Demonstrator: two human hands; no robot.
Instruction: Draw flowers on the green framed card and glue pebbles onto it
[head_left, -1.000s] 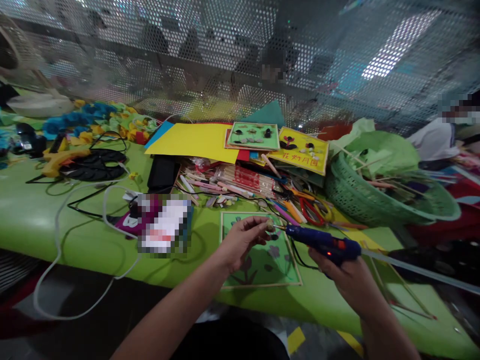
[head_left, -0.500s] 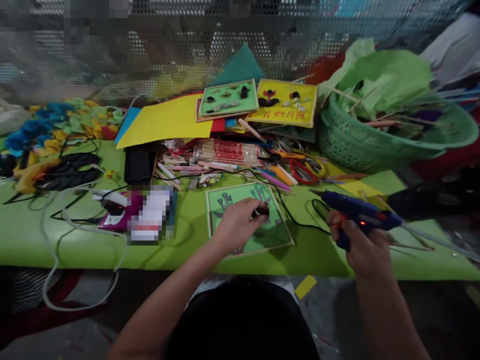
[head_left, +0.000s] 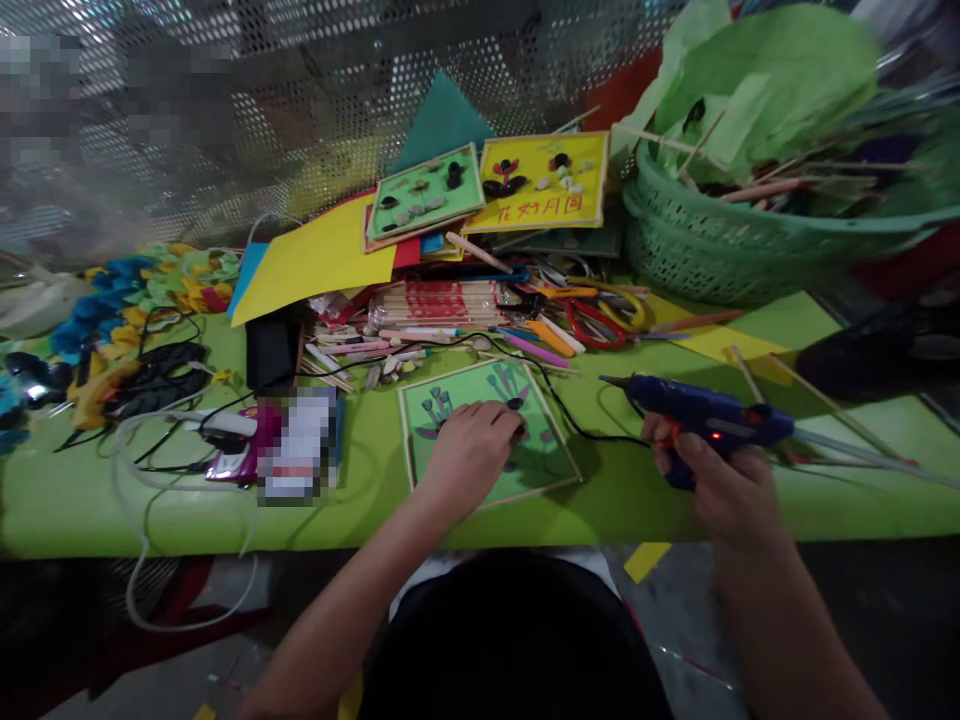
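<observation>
A green picture panel [head_left: 551, 465] with a thin pale stick frame lies on the table in front of me, bearing grey and purple flower shapes. My left hand [head_left: 474, 450] rests over its middle, fingers bent and held together, with a small dark piece [head_left: 517, 429] at the fingertips against the panel. Part of the picture is hidden beneath that hand. To the right, my right hand [head_left: 724, 490] grips a blue hot glue gun [head_left: 705, 408], its nozzle towards the panel and its red light glowing. A clear glue stick [head_left: 847, 452] runs out of the gun's back.
Behind the panel lie pens, scissors [head_left: 600, 322] and bundled sticks [head_left: 442, 303]. Two finished pictures, one yellow [head_left: 551, 205], lean at the back. A green basket [head_left: 705, 245] stands back right. The black cord [head_left: 570, 415] crosses near the panel; a power strip [head_left: 247, 450] sits left.
My left hand has lowered the dark piece onto the panel, its fingers now flatter. The right hand keeps the glue gun at much the same place. The view has shifted slightly.
</observation>
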